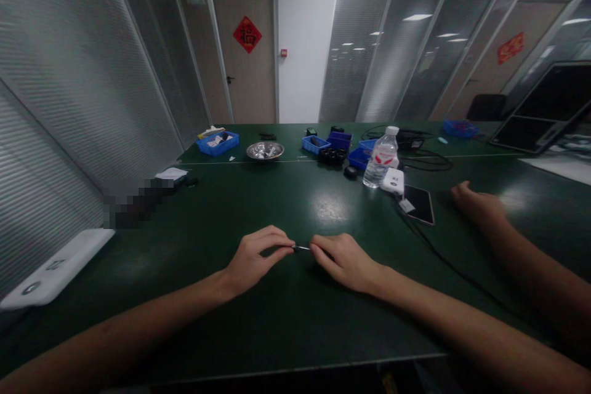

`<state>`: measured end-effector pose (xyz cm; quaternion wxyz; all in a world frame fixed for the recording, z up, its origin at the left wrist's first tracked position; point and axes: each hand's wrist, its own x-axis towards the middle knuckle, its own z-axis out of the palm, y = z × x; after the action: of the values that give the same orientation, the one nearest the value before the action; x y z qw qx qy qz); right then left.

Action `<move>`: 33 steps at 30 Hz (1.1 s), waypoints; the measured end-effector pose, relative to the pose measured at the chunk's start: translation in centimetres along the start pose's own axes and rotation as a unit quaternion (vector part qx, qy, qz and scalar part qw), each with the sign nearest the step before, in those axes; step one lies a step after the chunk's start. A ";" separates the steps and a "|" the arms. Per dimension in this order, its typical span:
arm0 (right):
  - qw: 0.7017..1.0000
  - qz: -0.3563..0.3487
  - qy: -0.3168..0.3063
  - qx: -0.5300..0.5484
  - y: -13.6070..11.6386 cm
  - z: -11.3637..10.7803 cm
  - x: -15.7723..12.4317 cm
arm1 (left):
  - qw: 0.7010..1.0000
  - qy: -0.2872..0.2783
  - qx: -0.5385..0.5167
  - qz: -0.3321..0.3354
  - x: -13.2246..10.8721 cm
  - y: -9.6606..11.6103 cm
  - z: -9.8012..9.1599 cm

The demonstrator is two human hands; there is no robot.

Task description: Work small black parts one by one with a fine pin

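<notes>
A thin silvery rod (302, 249) spans the small gap between my two hands, low over the dark green table (194, 326). Thumb and fingertips of my left hand (258, 255) pinch its left end, where a small darker bit shows. My right hand (344, 261) is closed around the other end, with the fingers bent and the thumb pressed in. Most of the rod is covered by the fingers, so its exact kind cannot be made out.
Another person's hand (482, 206) rests at the right. Beyond my hands stand a metal bowl (265, 159), a blue tray (218, 151) and a water bottle (381, 160). A phone (421, 204) lies near a cable (443, 261). At the left is a white device (60, 265).
</notes>
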<state>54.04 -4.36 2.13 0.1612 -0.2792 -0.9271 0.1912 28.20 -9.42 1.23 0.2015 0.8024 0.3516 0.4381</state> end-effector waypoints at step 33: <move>0.999 -0.011 -0.023 0.041 -0.9 0.3 -0.3 | 0.998 -0.059 0.030 0.021 -0.1 0.0 0.2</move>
<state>53.69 -5.32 2.24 0.1535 -0.2579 -0.9249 0.2335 28.36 -9.54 1.08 0.1885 0.8400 0.3348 0.3832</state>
